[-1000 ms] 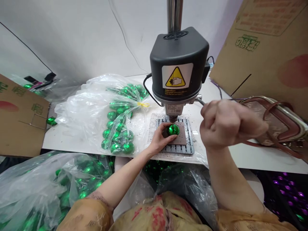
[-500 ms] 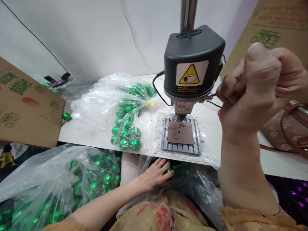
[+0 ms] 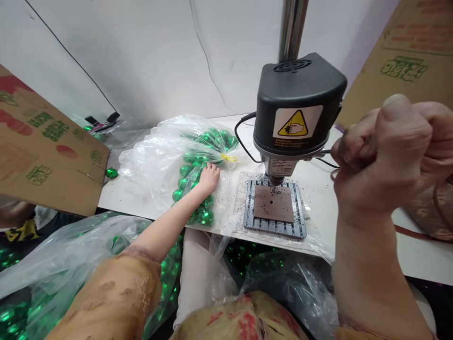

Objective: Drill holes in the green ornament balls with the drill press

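Observation:
My right hand (image 3: 385,156) is closed in a fist around the feed lever (image 3: 323,152) at the side of a black drill press (image 3: 299,104). Below the drill's chuck (image 3: 276,180), a brown square board (image 3: 273,203) with a small hole lies on a grooved metal base plate (image 3: 300,222). My left hand (image 3: 210,178) rests over the shiny green balls (image 3: 185,170) on the table, its fingers a little apart and touching them. Whether a ball is under the fingertips is hidden.
A clear plastic bag (image 3: 148,160) with a yellow tie lies around the balls. Cardboard boxes (image 3: 53,156) stand left and right. Another clear bag (image 3: 106,236) of green balls sits at lower left. Dark shavings speckle the base plate, and plastic sheeting (image 3: 293,278) hangs below the table edge.
My left hand has moved from my lap, below the table edge, up and left onto the green balls. My right hand stays on the lever. The whole view has shifted slightly.

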`<state>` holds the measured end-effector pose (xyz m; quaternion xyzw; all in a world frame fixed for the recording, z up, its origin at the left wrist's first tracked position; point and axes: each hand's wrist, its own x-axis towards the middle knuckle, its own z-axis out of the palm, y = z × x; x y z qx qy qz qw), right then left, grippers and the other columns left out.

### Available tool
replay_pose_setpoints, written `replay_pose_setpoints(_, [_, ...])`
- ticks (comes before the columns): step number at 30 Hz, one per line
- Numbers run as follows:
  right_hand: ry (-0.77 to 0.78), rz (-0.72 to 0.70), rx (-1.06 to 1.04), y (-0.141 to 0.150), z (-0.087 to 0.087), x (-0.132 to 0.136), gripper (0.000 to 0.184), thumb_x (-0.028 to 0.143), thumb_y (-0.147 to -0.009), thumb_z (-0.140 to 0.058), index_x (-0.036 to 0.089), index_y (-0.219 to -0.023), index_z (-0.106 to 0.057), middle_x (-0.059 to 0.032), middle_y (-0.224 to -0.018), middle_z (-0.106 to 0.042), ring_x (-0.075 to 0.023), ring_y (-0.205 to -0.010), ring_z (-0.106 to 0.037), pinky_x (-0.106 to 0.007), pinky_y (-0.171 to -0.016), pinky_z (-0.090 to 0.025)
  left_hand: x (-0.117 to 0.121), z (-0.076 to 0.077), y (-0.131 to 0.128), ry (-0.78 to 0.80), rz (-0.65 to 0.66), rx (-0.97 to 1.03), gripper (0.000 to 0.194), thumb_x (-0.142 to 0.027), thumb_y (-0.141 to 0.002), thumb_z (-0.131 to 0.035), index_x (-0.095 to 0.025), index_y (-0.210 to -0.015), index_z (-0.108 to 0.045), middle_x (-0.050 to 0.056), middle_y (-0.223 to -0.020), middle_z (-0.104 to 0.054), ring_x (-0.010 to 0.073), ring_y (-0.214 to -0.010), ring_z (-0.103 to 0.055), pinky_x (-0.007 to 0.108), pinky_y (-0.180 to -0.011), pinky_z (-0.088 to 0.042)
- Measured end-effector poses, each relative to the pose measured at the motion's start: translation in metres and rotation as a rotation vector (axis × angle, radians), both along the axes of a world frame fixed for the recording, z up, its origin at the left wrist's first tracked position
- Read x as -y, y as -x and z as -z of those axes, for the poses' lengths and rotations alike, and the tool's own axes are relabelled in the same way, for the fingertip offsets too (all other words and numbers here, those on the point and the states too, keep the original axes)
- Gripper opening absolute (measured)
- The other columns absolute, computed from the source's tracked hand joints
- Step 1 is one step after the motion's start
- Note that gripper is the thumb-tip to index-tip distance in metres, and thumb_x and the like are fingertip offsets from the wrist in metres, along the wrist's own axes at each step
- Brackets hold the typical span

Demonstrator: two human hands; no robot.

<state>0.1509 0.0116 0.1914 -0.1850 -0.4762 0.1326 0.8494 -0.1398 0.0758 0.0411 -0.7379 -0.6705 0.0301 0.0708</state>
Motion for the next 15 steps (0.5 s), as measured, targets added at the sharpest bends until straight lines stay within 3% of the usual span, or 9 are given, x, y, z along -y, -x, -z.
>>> replay_pose_setpoints(4, [-0.021, -0.006, 0.006, -0.002, 0.003, -0.002, 0.045, 0.02, -0.084, -0.059, 0.018, -0.049, -0.032, 0.0061, -0.042, -0.032, -0.0046, -0.037, -0.034, -0.027, -0.039, -0.021, -0.018, 0.008, 0.008, 0.005, -0.004, -0.049, 0.026, -0.003, -0.084, -0.05, -0.006, -0.105, -0.065, 0.024, -0.124, -0.058, 0.0419, -0.134, -0.036, 0.055, -0.104, -0.032])
replay_pose_setpoints(9, [-0.026, -0.021, 0.01, -0.004, 0.005, -0.002, 0.048, 0.022, -0.084, -0.061, 0.017, -0.048, -0.03, 0.0062, -0.042, -0.032, -0.0038, -0.037, -0.035, -0.026, -0.038, -0.021, -0.023, 0.013, 0.01, 0.024, 0.028, -0.075, 0.024, -0.011, -0.088, -0.049, -0.005, -0.105, -0.065, 0.024, -0.111, -0.063, 0.0424, -0.13, -0.04, 0.059, -0.103, -0.033])
replay_pose_setpoints(15, [0.015, 0.007, 0.024, -0.002, 0.007, 0.006, 0.044, 0.02, -0.086, -0.058, 0.016, -0.05, -0.032, 0.0061, -0.045, -0.032, -0.0023, -0.041, -0.037, -0.025, -0.042, -0.023, -0.02, -0.01, 0.01, 0.021, 0.112, -0.029, 0.02, -0.017, -0.078, -0.066, -0.011, -0.097, -0.067, 0.019, -0.099, -0.065, 0.0364, -0.115, -0.051, 0.051, -0.101, -0.04])
